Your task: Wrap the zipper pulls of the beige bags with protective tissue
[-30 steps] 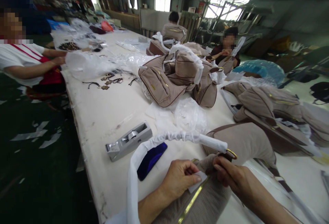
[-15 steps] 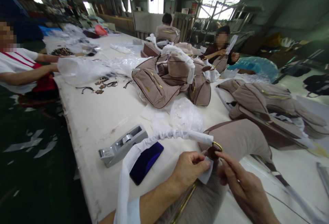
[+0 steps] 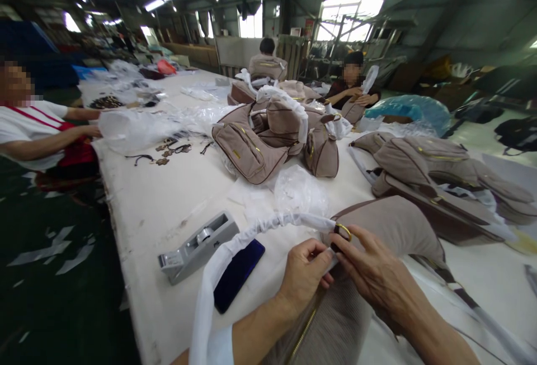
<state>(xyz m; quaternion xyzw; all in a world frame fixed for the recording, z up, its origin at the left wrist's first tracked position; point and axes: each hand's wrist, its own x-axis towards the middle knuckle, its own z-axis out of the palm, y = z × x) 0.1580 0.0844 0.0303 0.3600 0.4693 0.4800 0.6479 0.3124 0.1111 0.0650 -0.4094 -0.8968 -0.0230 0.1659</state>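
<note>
A taupe handbag [image 3: 323, 320] with a gold zip lies in front of me. Its strap [image 3: 247, 231], wrapped in white paper, arches over to my left and meets a gold ring [image 3: 344, 232]. Between the fingertips of my left hand [image 3: 304, 273] is pinched a small white sheet [image 3: 333, 260], just below the ring. My right hand [image 3: 373, 270] closes over the brown strap tab [image 3: 334, 246] at the ring, its fingers touching the sheet's edge. Those fingers partly hide the tab and the sheet.
Left of the strap stand a grey tape dispenser [image 3: 197, 247] and a dark phone [image 3: 239, 275]. Piled handbags [image 3: 260, 147] and clear plastic [image 3: 300, 189] lie beyond, with more bags [image 3: 436, 175] at right. A co-worker [image 3: 42, 136] handles plastic at the left edge.
My right hand has moved in over the tab and ring, closing its fingers there. The white sheet, hanging down before, is now mostly hidden between my hands. The view has tilted slightly upward.
</note>
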